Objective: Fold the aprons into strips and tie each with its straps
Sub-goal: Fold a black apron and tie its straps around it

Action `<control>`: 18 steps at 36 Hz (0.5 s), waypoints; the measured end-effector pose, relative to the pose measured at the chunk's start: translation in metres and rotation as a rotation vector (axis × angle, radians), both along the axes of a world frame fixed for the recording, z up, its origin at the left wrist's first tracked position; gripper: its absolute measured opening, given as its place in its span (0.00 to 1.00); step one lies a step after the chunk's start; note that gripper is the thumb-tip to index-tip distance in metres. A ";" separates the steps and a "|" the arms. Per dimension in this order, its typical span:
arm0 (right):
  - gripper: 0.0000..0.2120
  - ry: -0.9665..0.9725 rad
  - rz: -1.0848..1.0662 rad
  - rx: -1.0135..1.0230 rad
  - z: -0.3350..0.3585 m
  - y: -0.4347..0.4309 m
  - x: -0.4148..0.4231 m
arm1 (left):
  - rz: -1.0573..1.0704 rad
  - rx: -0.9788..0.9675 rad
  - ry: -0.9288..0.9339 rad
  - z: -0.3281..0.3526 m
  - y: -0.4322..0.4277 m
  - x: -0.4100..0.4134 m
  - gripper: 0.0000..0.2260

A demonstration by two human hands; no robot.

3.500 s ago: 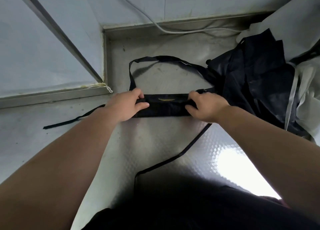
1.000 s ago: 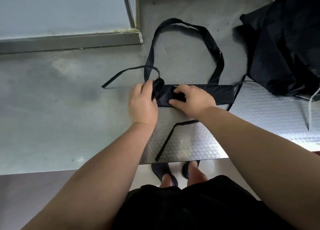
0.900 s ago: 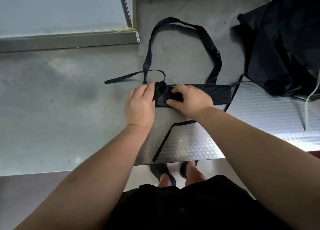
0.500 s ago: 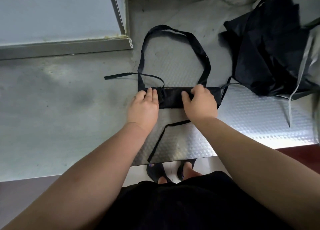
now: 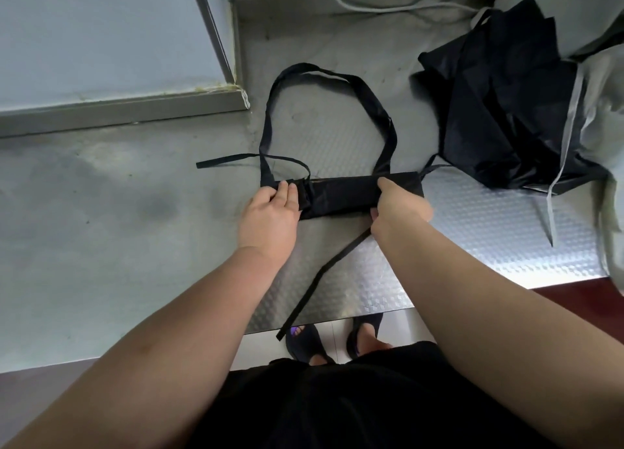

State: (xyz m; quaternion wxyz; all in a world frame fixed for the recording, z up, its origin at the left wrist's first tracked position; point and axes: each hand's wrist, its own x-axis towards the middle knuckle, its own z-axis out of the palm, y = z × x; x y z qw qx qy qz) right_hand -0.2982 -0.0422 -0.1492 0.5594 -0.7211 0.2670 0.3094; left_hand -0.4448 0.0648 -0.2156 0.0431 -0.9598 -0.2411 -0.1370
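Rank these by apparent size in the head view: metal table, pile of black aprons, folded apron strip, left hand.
1. metal table
2. pile of black aprons
3. folded apron strip and left hand: similar visible area; the strip is longer, narrower and partly covered, so left unranked.

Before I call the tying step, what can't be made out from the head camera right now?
Head view: left end of the folded apron, covered by the left hand.
Head view: where the near strap joins the apron, hidden behind the right hand.
Head view: number of aprons in the pile; its bunched dark folds blend together.
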 end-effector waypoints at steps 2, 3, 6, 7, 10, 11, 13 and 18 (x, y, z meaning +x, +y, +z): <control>0.32 -0.108 -0.049 -0.125 -0.001 0.000 -0.002 | 0.007 -0.010 -0.017 -0.001 0.000 0.001 0.21; 0.35 -0.165 -0.076 -0.157 0.001 0.001 -0.005 | 0.007 -0.010 -0.019 0.000 0.000 0.001 0.21; 0.34 -0.182 -0.159 -0.081 -0.003 0.001 -0.015 | -0.001 -0.001 -0.017 0.000 -0.001 0.001 0.21; 0.30 -0.138 -0.202 -0.024 -0.003 -0.001 -0.017 | -0.002 0.002 -0.020 0.000 -0.001 0.001 0.21; 0.18 -0.027 -0.199 0.114 -0.002 -0.003 -0.016 | 0.001 0.018 -0.039 0.000 -0.001 0.001 0.21; 0.15 -0.011 -0.169 0.157 -0.001 -0.003 -0.014 | 0.000 0.022 -0.048 0.000 -0.001 0.001 0.21; 0.10 -0.015 -0.102 0.218 0.001 0.000 -0.009 | -0.001 0.028 -0.062 0.000 0.000 0.002 0.21; 0.12 -0.523 0.551 -0.329 -0.003 -0.001 -0.004 | 0.024 0.026 -0.052 -0.001 -0.001 0.001 0.22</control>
